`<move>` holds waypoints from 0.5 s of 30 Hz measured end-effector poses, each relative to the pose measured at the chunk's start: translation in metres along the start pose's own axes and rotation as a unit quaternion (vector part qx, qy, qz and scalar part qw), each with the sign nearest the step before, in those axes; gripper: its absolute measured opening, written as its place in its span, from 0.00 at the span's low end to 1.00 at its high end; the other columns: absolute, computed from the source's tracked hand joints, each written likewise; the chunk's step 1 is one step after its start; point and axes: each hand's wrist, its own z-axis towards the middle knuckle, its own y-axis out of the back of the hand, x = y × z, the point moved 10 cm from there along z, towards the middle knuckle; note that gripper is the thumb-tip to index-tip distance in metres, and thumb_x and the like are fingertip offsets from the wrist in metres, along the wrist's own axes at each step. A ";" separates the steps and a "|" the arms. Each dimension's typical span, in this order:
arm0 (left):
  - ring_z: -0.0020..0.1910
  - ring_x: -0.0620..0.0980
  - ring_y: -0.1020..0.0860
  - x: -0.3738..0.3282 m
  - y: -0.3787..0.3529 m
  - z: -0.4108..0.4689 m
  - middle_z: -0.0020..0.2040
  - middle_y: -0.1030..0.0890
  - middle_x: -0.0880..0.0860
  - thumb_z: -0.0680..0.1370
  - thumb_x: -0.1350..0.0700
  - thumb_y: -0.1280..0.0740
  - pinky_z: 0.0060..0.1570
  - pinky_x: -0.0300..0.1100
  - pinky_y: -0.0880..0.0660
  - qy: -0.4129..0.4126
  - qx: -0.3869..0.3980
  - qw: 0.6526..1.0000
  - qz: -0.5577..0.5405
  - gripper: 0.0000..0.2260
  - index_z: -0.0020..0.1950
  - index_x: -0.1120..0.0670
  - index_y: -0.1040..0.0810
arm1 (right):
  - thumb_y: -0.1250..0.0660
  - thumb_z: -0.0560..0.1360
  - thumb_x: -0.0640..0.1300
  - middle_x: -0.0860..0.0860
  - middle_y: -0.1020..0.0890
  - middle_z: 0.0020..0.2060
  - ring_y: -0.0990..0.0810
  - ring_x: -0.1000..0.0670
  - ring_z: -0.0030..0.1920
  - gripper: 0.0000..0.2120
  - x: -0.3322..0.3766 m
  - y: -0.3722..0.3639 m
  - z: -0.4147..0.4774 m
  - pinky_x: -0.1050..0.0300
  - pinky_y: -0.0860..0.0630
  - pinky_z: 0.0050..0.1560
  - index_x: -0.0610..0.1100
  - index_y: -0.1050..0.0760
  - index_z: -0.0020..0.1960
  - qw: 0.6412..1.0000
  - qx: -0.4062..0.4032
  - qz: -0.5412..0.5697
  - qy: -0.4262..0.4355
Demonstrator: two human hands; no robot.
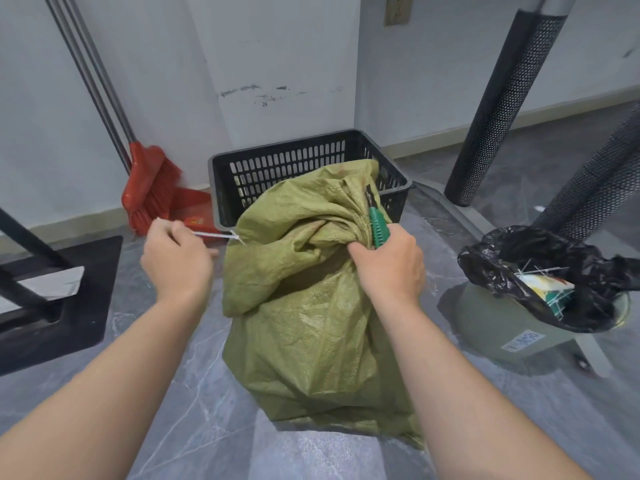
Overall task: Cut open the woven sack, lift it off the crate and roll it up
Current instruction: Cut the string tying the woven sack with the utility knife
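Observation:
A green woven sack (311,306) stands on the grey floor and covers something bulky; its top is bunched and creased. Behind it, a black slotted plastic crate (277,164) shows, its front hidden by the sack. My left hand (175,259) is closed on a thin white string (218,234) that runs taut to the sack's upper left edge. My right hand (389,263) grips a green utility knife (375,223) together with a fold of the sack at its top right. The knife's blade end points up along the cloth.
A red broom and dustpan (152,188) lean at the wall to the left. A bin lined with a black bag (540,275) stands at the right. Black perforated posts (498,112) rise at the right rear. A black metal base (59,299) lies at the left.

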 end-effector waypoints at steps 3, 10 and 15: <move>0.26 0.51 0.19 -0.043 -0.001 -0.010 0.35 0.22 0.54 0.86 0.53 0.45 0.31 0.51 0.22 -0.018 0.016 0.985 -0.170 0.13 0.42 0.51 0.29 | 0.21 0.61 0.56 0.56 0.20 0.34 0.21 0.49 0.37 0.20 0.003 -0.023 -0.004 0.53 0.26 0.36 0.49 0.24 0.45 0.993 0.082 0.088 -0.001; 0.34 0.51 0.15 -0.089 -0.040 -0.042 0.40 0.17 0.58 0.85 0.59 0.36 0.34 0.41 0.17 -0.030 0.114 0.948 -0.296 0.09 0.53 0.59 0.17 | 0.27 0.70 0.51 0.54 0.17 0.51 0.18 0.53 0.49 0.20 0.004 -0.024 -0.008 0.50 0.20 0.52 0.53 0.25 0.61 0.957 0.139 0.252 -0.043; 0.46 0.55 0.12 -0.111 -0.086 -0.077 0.42 0.11 0.50 0.84 0.61 0.33 0.45 0.42 0.15 0.009 0.184 0.919 -0.347 0.09 0.55 0.65 0.16 | 0.35 0.77 0.46 0.48 0.18 0.51 0.19 0.53 0.37 0.08 -0.010 0.008 0.006 0.49 0.22 0.44 0.50 0.28 0.56 0.954 0.129 0.261 -0.065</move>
